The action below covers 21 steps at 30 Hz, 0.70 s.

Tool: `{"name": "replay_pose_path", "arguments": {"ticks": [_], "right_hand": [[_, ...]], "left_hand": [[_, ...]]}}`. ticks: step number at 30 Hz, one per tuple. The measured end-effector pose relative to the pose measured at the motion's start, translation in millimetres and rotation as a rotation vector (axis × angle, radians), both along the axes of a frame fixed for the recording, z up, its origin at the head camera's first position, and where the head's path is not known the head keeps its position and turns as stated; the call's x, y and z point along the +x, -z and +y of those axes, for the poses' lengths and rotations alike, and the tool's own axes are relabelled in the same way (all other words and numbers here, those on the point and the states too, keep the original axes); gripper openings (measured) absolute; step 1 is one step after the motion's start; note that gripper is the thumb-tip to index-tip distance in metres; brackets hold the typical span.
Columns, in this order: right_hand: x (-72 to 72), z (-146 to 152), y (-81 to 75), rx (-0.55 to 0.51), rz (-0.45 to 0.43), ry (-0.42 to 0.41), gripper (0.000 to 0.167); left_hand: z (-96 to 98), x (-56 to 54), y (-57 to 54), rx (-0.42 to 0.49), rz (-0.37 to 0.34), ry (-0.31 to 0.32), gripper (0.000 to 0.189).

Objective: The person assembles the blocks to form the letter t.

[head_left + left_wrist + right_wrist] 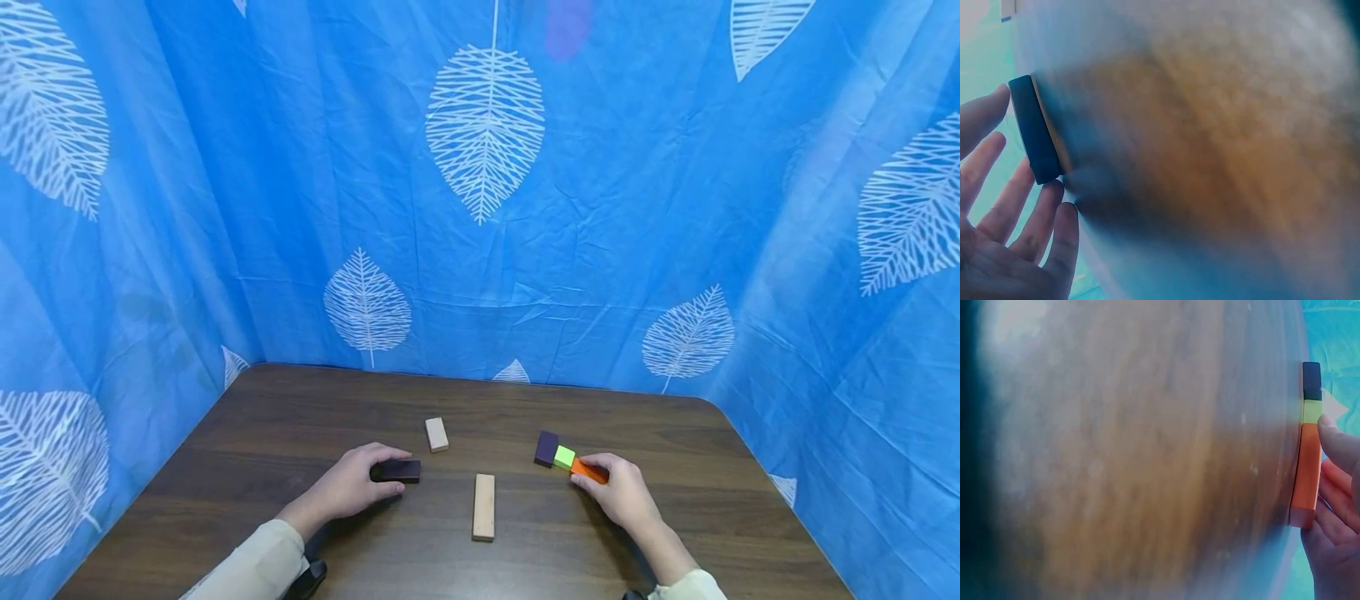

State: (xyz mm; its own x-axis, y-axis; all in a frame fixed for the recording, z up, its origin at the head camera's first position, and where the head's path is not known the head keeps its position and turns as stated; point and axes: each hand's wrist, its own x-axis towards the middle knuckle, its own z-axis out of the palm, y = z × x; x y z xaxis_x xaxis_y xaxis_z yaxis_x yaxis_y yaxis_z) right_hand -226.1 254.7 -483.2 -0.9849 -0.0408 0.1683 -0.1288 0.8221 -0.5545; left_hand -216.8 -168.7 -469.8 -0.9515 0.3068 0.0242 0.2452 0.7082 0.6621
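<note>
My left hand [352, 483] is around the left end of a black wooden block [396, 472], thumb on the near side and a finger on the far side. In the left wrist view the thumb is by one end of the black block [1036, 128], fingertips at the other. My right hand [622, 492] holds an orange block [590, 471] between thumb and fingers, partly hiding it. The orange block [1307, 475] lies in line with a small lime-green block [564, 457], which touches a dark purple block [546, 447].
A plain wooden block [483, 508] lies lengthwise between the hands. A shorter pale block [437, 435] lies farther back, left of centre. Everything is on a dark brown wooden table [315, 408], enclosed by a blue leaf-patterned curtain [480, 283].
</note>
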Motion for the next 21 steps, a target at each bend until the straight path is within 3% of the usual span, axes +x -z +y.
{"name": "replay_pose_path", "arguments": {"ticks": [21], "right_hand": [[-7.7, 3.5, -3.7, -0.049, -0.091, 0.034, 0.029]], "left_hand": [[3.5, -9.1, 0.9, -0.004, -0.012, -0.027, 0.035]]}}
